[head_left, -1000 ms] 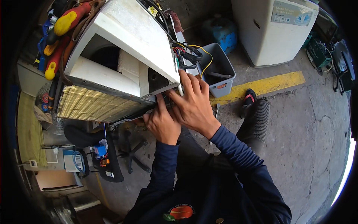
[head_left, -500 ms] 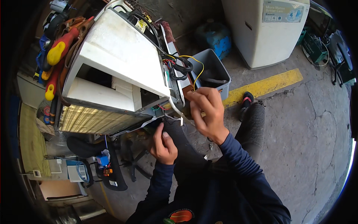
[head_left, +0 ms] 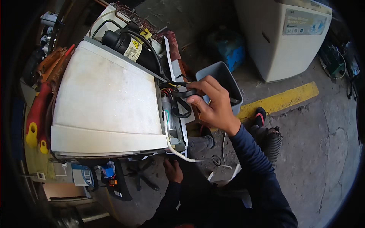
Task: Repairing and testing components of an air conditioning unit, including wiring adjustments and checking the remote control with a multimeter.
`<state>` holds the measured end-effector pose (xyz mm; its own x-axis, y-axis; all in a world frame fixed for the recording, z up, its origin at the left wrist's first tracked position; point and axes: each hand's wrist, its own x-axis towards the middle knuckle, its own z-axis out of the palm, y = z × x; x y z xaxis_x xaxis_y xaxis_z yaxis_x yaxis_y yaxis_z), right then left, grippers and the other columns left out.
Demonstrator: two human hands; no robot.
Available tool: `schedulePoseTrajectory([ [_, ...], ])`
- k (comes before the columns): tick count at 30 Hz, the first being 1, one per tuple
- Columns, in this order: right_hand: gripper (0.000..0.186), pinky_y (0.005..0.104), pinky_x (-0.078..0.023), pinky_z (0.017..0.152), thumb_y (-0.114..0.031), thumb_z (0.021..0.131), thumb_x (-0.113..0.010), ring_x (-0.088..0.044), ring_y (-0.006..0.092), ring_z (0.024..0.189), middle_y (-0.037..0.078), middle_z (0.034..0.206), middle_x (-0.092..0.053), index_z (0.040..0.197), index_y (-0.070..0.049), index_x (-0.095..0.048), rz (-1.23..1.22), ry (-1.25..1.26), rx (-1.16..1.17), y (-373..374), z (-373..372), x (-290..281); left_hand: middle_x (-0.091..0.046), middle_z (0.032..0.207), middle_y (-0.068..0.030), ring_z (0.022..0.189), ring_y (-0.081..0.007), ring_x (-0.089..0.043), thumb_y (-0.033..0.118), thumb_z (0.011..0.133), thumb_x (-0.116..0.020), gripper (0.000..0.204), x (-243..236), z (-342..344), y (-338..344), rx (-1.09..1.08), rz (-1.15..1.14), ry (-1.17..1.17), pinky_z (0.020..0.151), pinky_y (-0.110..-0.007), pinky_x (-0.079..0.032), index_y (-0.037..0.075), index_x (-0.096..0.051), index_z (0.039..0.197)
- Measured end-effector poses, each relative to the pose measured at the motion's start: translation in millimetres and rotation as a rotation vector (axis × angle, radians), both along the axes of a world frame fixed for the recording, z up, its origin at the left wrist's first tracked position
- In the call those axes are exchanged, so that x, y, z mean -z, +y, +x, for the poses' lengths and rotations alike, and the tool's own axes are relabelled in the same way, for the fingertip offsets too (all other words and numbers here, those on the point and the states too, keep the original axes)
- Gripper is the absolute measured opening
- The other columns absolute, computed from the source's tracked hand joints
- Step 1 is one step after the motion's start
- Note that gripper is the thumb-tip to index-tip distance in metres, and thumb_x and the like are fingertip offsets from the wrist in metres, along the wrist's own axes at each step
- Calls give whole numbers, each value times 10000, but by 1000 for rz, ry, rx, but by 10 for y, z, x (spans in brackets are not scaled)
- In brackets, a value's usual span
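A partly dismantled air conditioner with a white housing (head_left: 106, 87) stands in front of me. My right hand (head_left: 218, 104) is closed at its right side, thumb and fingers pinching a looped black cable (head_left: 185, 93). Below that cable are a silver cylindrical capacitor (head_left: 169, 114) and another black cable loop (head_left: 181, 113). A white cord (head_left: 175, 152) hangs from the unit's near right corner. Close under this corner is my left hand (head_left: 173, 171), its thumb and forefinger apart with nothing visible between them; its other fingers are mostly hidden.
A black compressor (head_left: 131, 46) with a label sits at the unit's far side. Red-and-yellow-handled tools (head_left: 38, 110) hang at the left. A grey bin (head_left: 216, 70) stands behind my right hand, with a blue tank (head_left: 232, 53) and a white washing machine (head_left: 289, 49) beyond.
My right hand has taken hold of the black cable. My left hand has moved lower in view, under the unit's edge. The view has shifted over the unit, exposing the compressor and capacitor.
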<state>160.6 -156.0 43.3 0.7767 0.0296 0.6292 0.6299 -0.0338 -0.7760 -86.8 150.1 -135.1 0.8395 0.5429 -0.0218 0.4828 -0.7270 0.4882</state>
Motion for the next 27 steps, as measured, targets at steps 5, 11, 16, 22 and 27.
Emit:
schedulePoseTrajectory([
  [5, 359, 334, -475, 783, -31, 922, -728, -557, 218, 858, 76, 976, -594, 1280, -58, -728, -76, -173, -250, -34, 339, 44, -588, 1407, -265, 1211, -473, -602, 273, 1021, -579, 517, -31, -42, 36, 56, 73, 39, 1056, -528, -474, 16, -526, 1468],
  [11, 433, 360, -464, 775, 25, 854, -749, -545, 210, 832, 62, 1006, -612, 1271, -92, -747, -22, -305, -390, 96, 498, 106, -616, 1408, -261, 1232, -467, -609, 263, 1016, -562, 483, 63, -125, 128, 65, 252, 167, 1052, -533, -479, 9, -569, 1428],
  [16, 454, 389, -459, 830, 43, 839, -723, -555, 229, 845, 56, 1079, -653, 1264, -113, -752, 64, -255, -487, -86, 621, 98, -665, 1358, -261, 1227, -461, -626, 248, 1013, -531, 427, 277, -220, 281, 50, 406, 266, 1014, -523, -492, 2, -648, 1341],
  [22, 308, 392, -483, 924, 36, 882, -683, -627, 230, 993, 30, 1280, -736, 1137, -96, -794, 40, 19, -283, -156, 630, 172, -710, 1295, -241, 1200, -476, -641, 274, 1017, -526, 442, 404, -273, 251, -14, 476, -23, 979, -540, -502, 0, -663, 1335],
  [27, 172, 371, -483, 906, -7, 862, -731, -635, 210, 1038, 29, 1139, -733, 999, -100, -779, -65, -629, 255, 54, 324, -107, -689, 1353, -215, 1179, -460, -653, 237, 1013, -585, 415, 305, -264, 291, 2, 340, 196, 1010, -538, -527, 9, -662, 1352],
])
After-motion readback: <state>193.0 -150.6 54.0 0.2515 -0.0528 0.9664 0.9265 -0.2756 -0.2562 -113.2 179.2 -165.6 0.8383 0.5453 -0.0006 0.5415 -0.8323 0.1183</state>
